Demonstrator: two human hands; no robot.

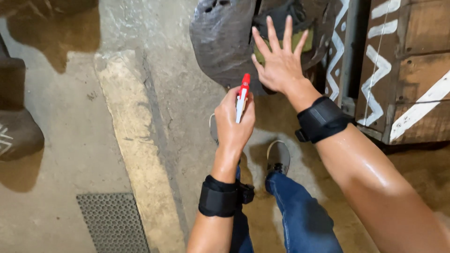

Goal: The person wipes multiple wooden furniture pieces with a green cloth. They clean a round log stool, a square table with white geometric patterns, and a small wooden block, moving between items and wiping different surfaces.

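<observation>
My left hand [233,122] is closed around a red and white tool with a red tip [242,95], held upright. Just above it, my right hand [279,63] reaches forward with fingers spread, palm against a yellow-green object [300,41] set in a dark, dusty round housing [225,40]. The tool's tip sits close to the heel of my right hand and the lower edge of the housing. Both wrists wear black straps.
A concrete floor with a raised pale kerb [136,140] runs down the left. A metal grate [112,222] lies at lower left. Wooden panels with white painted stripes [408,70] stand at right. My legs in blue jeans and grey shoes [279,157] are below.
</observation>
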